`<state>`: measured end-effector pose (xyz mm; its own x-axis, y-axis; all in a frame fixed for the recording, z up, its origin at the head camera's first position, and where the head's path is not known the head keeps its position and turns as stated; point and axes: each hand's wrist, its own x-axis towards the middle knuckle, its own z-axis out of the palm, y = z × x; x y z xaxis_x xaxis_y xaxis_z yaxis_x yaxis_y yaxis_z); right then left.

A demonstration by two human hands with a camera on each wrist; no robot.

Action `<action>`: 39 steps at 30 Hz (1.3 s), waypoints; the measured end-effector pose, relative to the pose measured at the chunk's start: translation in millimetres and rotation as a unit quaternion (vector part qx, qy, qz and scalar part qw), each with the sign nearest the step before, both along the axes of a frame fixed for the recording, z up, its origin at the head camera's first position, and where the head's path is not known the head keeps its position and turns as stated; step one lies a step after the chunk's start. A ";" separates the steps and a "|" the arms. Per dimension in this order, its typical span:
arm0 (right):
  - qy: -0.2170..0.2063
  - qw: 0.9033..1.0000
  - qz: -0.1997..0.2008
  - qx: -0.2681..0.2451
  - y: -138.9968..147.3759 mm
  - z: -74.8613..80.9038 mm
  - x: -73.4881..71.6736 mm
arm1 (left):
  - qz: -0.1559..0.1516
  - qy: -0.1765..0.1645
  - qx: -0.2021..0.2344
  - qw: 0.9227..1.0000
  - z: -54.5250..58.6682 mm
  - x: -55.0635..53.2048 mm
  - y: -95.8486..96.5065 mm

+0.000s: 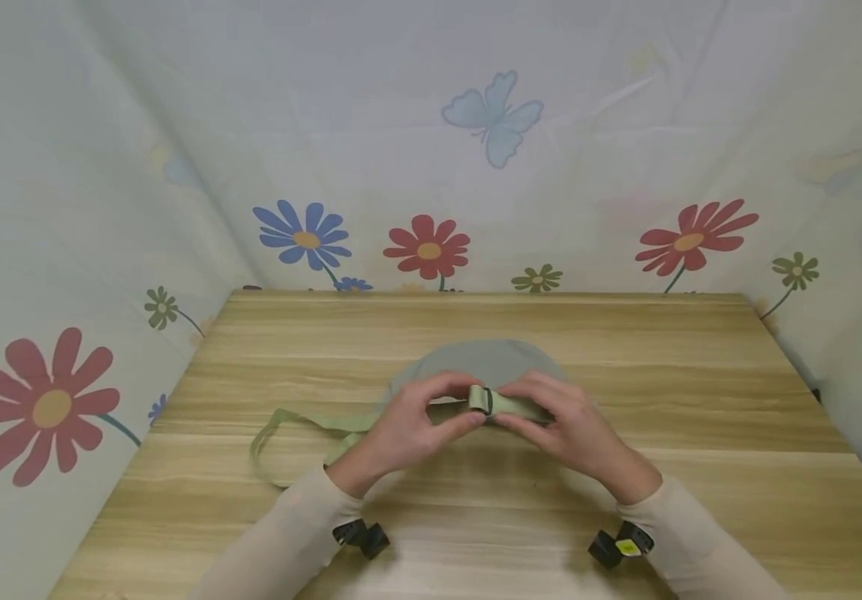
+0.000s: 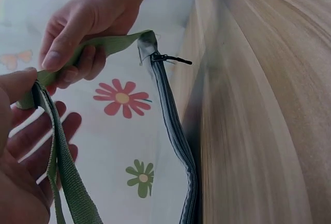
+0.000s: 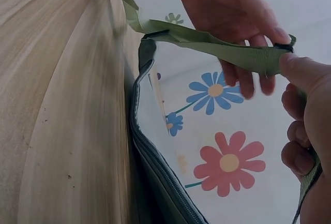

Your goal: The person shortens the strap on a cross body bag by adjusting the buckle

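A grey-green zippered bag [image 1: 483, 360] lies on the table beyond both hands, partly hidden by them. Its light green webbing strap [image 1: 337, 422] is raised in front of it, with a small dark slide buckle [image 1: 488, 401] between the hands. My left hand [image 1: 407, 423] pinches the strap beside the buckle with thumb and fingertips. On the buckle's other side, my right hand [image 1: 572, 423] grips the strap between thumb and curled fingers. The left wrist view shows the zipper [image 2: 173, 110] and its dark pull [image 2: 175, 59] near the strap's end.
The wood-grain table [image 1: 701, 367] spreads around the bag. A loop of the strap trails to the left of the left hand. Pale sheets with printed flowers [image 1: 428, 250] and a butterfly [image 1: 493, 118] stand behind and at the sides.
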<state>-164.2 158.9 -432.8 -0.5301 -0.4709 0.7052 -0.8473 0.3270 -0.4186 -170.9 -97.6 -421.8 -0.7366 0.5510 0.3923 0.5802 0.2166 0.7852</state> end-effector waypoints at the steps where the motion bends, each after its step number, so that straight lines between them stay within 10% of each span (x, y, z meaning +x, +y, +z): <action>1: 0.000 1.000 -0.002 0.001 -0.3 0.3 -0.2 | 0.001 0.009 -0.005 1.000 -0.1 -0.6 0.8; 14: -0.003 1.000 -0.005 -0.003 -2.3 -1.0 -1.6 | 0.011 -0.010 -0.069 0.998 1.1 -1.5 -3.1; 28: 0.024 1.000 0.008 -0.015 -3.4 -2.4 -2.7 | -0.018 0.111 -0.075 0.991 -1.1 -6.0 -1.4; 39: 0.021 1.000 0.012 -0.003 0.2 -0.6 -2.2 | -0.006 0.127 -0.130 0.983 3.1 -4.2 -12.7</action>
<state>-166.4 159.1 -433.4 -0.4886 -0.4782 0.7298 -0.8717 0.3044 -0.3841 -175.1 -110.3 -418.8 -0.6259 0.6651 0.4072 0.7540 0.3828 0.5338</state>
